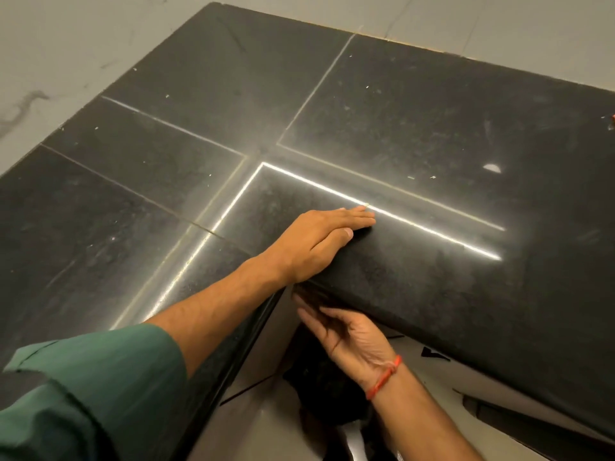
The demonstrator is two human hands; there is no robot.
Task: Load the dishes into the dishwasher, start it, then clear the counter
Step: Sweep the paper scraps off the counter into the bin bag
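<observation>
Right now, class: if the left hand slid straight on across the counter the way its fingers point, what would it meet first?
The left hand lies flat on the black counter, fingers pointing right. Its path looks free: only the bright light reflection lies just ahead. The small white fleck sits off that line.

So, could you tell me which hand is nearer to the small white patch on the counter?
Left. The left hand lies flat on the counter, with the white patch beyond its fingertips. The right hand is cupped below the counter's edge, farther away.
</observation>
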